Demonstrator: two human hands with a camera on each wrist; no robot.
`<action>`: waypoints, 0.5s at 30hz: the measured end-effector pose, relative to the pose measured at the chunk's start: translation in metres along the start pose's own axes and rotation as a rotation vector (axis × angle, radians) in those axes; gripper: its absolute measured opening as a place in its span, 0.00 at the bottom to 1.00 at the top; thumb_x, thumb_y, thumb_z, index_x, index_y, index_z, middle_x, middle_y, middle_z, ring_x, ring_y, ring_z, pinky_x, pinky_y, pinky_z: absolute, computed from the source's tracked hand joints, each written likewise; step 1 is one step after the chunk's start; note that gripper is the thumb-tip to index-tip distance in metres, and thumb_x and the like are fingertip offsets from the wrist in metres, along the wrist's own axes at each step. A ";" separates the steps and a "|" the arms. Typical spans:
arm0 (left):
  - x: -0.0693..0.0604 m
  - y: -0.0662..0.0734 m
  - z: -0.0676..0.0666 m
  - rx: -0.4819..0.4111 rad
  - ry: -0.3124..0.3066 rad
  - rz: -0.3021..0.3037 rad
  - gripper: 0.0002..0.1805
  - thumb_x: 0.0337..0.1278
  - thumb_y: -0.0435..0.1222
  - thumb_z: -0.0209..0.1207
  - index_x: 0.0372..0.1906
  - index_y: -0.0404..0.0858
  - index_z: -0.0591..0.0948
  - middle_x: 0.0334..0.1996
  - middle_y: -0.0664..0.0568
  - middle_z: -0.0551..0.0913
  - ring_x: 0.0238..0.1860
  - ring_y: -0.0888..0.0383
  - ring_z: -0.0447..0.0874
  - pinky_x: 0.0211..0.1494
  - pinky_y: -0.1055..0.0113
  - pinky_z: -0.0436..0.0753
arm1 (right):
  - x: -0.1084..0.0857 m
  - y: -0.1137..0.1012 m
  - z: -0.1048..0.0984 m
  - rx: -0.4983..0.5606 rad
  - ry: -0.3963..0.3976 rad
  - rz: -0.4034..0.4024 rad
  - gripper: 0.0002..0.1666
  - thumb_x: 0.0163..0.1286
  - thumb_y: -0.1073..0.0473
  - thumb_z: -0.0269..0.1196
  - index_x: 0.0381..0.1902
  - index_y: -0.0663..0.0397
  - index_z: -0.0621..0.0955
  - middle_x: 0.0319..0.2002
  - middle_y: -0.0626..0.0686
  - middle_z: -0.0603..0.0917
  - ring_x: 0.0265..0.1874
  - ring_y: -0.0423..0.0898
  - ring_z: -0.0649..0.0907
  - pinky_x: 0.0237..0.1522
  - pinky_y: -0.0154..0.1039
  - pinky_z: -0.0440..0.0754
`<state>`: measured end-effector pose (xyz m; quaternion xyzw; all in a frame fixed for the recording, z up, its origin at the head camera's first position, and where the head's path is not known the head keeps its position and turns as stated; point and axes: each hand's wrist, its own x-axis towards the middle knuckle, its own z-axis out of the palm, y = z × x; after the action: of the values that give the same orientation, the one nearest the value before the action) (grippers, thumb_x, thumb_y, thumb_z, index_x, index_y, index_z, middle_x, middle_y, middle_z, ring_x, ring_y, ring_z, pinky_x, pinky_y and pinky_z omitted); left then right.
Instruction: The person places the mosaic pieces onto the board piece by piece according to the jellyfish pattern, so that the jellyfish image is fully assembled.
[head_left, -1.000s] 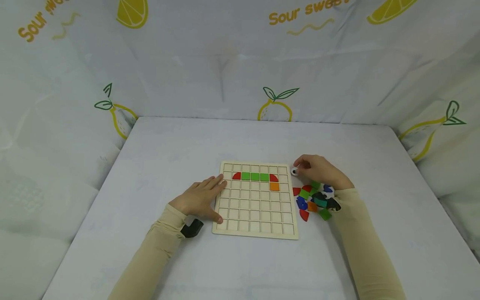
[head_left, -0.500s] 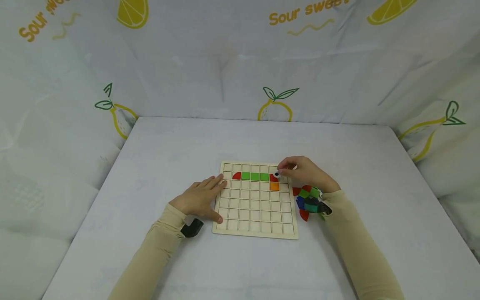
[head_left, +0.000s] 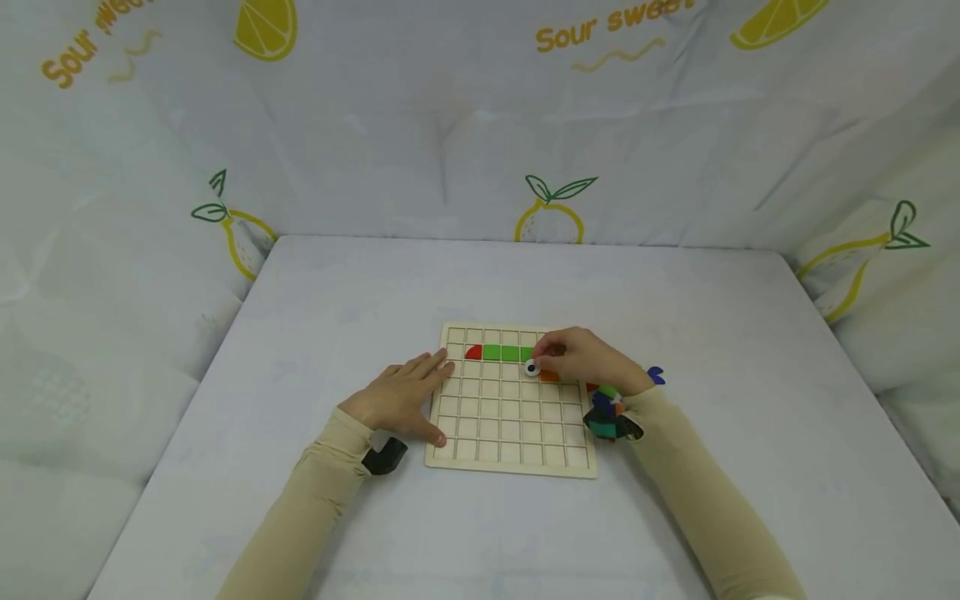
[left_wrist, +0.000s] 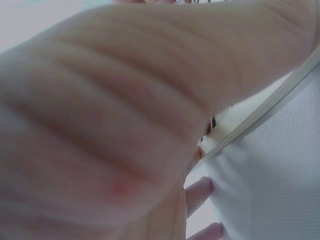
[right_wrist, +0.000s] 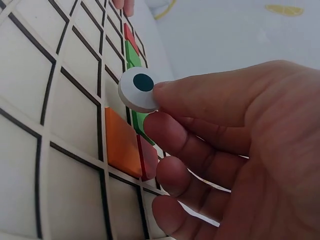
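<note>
A pale wooden grid board lies on the table. My left hand rests along its left edge with fingers spread. Over the upper right squares my right hand pinches a white round eye piece with a dark dot between thumb and index finger. Below the hand, the orange square sits in a cell beside a red quarter-round piece. Green squares fill a row that has another red quarter-round at its left end. In the left wrist view the hand's skin covers most of the picture.
Several loose coloured pieces are heaped right of the board, partly hidden by the right wrist and its black camera. A blue piece lies farther right. White cloth with lemon prints hangs behind the table.
From right of the board, my right hand has carried the eye piece leftward over it, to beside the orange square. My left hand has stayed at the board's edge.
</note>
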<state>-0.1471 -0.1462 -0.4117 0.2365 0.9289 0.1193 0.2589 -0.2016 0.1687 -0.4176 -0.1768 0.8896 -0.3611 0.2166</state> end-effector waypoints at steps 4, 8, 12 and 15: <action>-0.001 0.001 -0.001 -0.002 -0.001 -0.002 0.62 0.49 0.57 0.73 0.83 0.45 0.50 0.84 0.52 0.38 0.84 0.47 0.39 0.84 0.43 0.49 | 0.001 0.001 0.003 -0.021 0.003 -0.008 0.09 0.74 0.54 0.62 0.45 0.51 0.86 0.39 0.50 0.85 0.35 0.45 0.77 0.40 0.38 0.76; -0.003 0.000 -0.001 0.003 0.002 -0.005 0.62 0.49 0.57 0.73 0.83 0.45 0.50 0.84 0.52 0.39 0.84 0.47 0.39 0.84 0.43 0.49 | 0.003 0.000 0.007 -0.028 0.002 -0.006 0.09 0.74 0.54 0.63 0.45 0.49 0.86 0.37 0.49 0.85 0.34 0.45 0.76 0.38 0.38 0.74; -0.004 -0.001 0.000 0.000 0.011 0.001 0.62 0.49 0.57 0.73 0.83 0.45 0.50 0.84 0.52 0.39 0.84 0.47 0.39 0.84 0.43 0.49 | 0.004 -0.001 0.009 -0.051 0.008 -0.011 0.08 0.75 0.54 0.62 0.44 0.50 0.86 0.37 0.49 0.86 0.33 0.45 0.76 0.37 0.38 0.75; -0.003 -0.002 0.007 -0.018 0.034 0.019 0.60 0.51 0.57 0.72 0.83 0.45 0.50 0.84 0.52 0.40 0.84 0.47 0.40 0.84 0.43 0.50 | 0.003 0.001 0.011 -0.084 0.016 -0.019 0.08 0.74 0.55 0.62 0.42 0.50 0.86 0.37 0.48 0.86 0.33 0.43 0.77 0.38 0.36 0.76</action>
<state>-0.1420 -0.1489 -0.4171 0.2411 0.9297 0.1343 0.2438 -0.1984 0.1622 -0.4261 -0.1912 0.9041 -0.3268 0.1983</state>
